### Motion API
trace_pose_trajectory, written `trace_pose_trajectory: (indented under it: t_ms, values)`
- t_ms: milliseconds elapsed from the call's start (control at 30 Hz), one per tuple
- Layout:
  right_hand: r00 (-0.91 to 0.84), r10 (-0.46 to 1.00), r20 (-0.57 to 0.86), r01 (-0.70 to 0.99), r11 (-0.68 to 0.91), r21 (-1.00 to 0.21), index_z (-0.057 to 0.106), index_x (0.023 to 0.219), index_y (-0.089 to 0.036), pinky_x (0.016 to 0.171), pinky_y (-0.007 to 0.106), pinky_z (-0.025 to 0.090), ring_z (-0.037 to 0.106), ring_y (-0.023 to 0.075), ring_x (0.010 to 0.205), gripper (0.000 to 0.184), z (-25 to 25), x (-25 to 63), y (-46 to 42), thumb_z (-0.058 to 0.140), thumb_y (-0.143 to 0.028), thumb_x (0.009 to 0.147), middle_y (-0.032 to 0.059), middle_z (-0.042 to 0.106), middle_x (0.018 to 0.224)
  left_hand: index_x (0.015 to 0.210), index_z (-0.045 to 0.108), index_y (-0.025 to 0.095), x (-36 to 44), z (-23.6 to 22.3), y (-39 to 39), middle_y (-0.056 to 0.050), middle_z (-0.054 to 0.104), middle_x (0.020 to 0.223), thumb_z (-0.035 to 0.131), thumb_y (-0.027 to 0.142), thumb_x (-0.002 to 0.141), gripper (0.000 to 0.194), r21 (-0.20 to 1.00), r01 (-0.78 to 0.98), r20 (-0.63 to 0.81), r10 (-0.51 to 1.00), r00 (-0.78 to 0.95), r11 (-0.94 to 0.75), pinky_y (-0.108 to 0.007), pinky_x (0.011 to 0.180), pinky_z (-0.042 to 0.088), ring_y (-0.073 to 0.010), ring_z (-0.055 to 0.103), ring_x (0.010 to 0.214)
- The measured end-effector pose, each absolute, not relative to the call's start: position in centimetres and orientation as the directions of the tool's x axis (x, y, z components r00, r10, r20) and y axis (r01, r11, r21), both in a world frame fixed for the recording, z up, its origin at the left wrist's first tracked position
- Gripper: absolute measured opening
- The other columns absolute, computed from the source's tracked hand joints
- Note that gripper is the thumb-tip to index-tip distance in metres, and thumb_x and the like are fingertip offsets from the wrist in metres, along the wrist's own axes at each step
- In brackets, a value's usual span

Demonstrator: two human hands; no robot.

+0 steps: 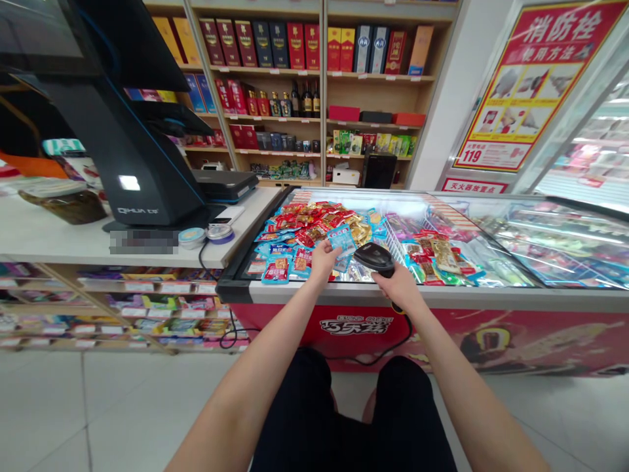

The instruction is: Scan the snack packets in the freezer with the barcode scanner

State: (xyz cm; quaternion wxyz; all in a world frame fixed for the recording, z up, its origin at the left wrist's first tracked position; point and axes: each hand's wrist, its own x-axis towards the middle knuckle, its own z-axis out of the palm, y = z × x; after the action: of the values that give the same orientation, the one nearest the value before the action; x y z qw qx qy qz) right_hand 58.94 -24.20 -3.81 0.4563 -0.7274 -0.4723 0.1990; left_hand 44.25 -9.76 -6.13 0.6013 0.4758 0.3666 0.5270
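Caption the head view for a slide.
Left hand holds a blue snack packet, right hand a black handheld barcode scanner, above a red-fronted chest freezer of snacks.

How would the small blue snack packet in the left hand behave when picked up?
The blue packet is probably light and floppy: the left hand pinches its thin edge. Its glossy film looks slippery, so it may slide on the heaped packets.
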Motion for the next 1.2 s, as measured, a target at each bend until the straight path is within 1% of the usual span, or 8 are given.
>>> trace_pose_trajectory:
  t_ms: [100,233,333,533,833,1000,1100,1200]
  values:
    - [0.477,0.866,0.151,0.52,-0.14,-0.843,0.068,0.092,-0.017,0.053,0.028,0.045,0.065,0.0213,0.058,0.025,-4.0,59.1,-24.1,0.07,-0.034,0.073,0.0019,0.063,0.058,0.083,0.06,0.018,44.3,-6.4,-9.7,-0.002,0.073,0.082,0.088,0.028,0.065,0.035,0.958,-0.287,0.072,0.982,0.176,-0.019,-0.028,0.066,0.059,-0.0168,0.07,0.071]
    - [0.481,0.865,0.139,0.508,-0.146,-0.849,0.069,0.089,-0.018,0.055,0.027,0.045,0.066,0.0217,0.061,0.021,-4.0,59.3,-24.1,0.072,-0.031,0.074,0.0018,0.062,0.057,0.086,0.061,0.017,44.2,-6.2,-9.7,-0.004,0.075,0.084,0.089,0.03,0.064,0.038,0.965,-0.263,0.06,0.985,0.164,-0.015,-0.029,0.068,0.059,-0.0189,0.072,0.077]
    - [0.5,0.858,0.121,0.496,-0.169,-0.852,0.068,0.089,-0.018,0.053,0.026,0.044,0.065,0.0207,0.057,0.019,-3.9,59.3,-24.1,0.072,-0.03,0.074,0.0009,0.061,0.055,0.086,0.061,0.017,44.3,-6.0,-9.8,-0.004,0.075,0.085,0.089,0.03,0.064,0.038,0.965,-0.26,0.051,0.985,0.163,-0.007,-0.029,0.068,0.059,-0.0205,0.074,0.081]
    - [0.503,0.859,0.096,0.487,-0.19,-0.852,0.065,0.087,-0.019,0.048,0.027,0.043,0.054,0.0166,0.041,0.018,-4.0,59.6,-24.2,0.072,-0.032,0.076,-0.0028,0.057,0.049,0.085,0.061,0.017,44.3,-5.5,-10.2,-0.004,0.075,0.085,0.087,0.027,0.065,0.034,0.964,-0.267,0.037,0.985,0.167,0.009,-0.029,0.069,0.06,-0.0215,0.074,0.083]
    - [0.495,0.863,0.102,0.491,-0.181,-0.852,0.063,0.082,-0.02,0.047,0.027,0.042,0.054,0.0166,0.04,0.013,-3.8,59.9,-24.4,0.071,-0.03,0.077,-0.0028,0.055,0.046,0.081,0.06,0.018,44.8,-5.7,-9.9,-0.001,0.073,0.079,0.087,0.025,0.065,0.032,0.968,-0.252,0.043,0.985,0.167,0.001,-0.025,0.062,0.056,-0.0153,0.068,0.068]
    - [0.496,0.864,0.091,0.478,-0.184,-0.859,0.059,0.076,-0.022,0.046,0.028,0.042,0.052,0.0161,0.038,0.014,-3.6,60.1,-24.7,0.07,-0.03,0.077,-0.0035,0.053,0.044,0.078,0.059,0.018,45.2,-5.7,-9.9,-0.001,0.072,0.078,0.087,0.025,0.065,0.031,0.972,-0.234,0.054,0.983,0.174,-0.012,-0.025,0.06,0.053,-0.0142,0.066,0.065]
    - [0.496,0.861,0.11,0.464,-0.156,-0.872,0.058,0.076,-0.022,0.046,0.027,0.043,0.052,0.016,0.038,0.015,-4.0,60.8,-24.7,0.07,-0.031,0.076,-0.0039,0.053,0.044,0.081,0.062,0.018,45.7,-5.5,-10.2,-0.002,0.074,0.08,0.087,0.024,0.065,0.031,0.98,-0.198,0.048,0.982,0.184,-0.011,-0.026,0.063,0.053,-0.0151,0.067,0.067]
    - [0.513,0.852,0.106,0.422,-0.142,-0.896,0.057,0.078,-0.022,0.044,0.027,0.044,0.053,0.0159,0.038,0.017,-4.5,62.0,-24.9,0.07,-0.033,0.075,-0.0037,0.055,0.046,0.089,0.062,0.017,46.8,-5.3,-10.6,-0.003,0.075,0.082,0.085,0.019,0.067,0.031,0.983,-0.185,0.028,0.977,0.21,0.012,-0.027,0.066,0.056,-0.0153,0.068,0.068]
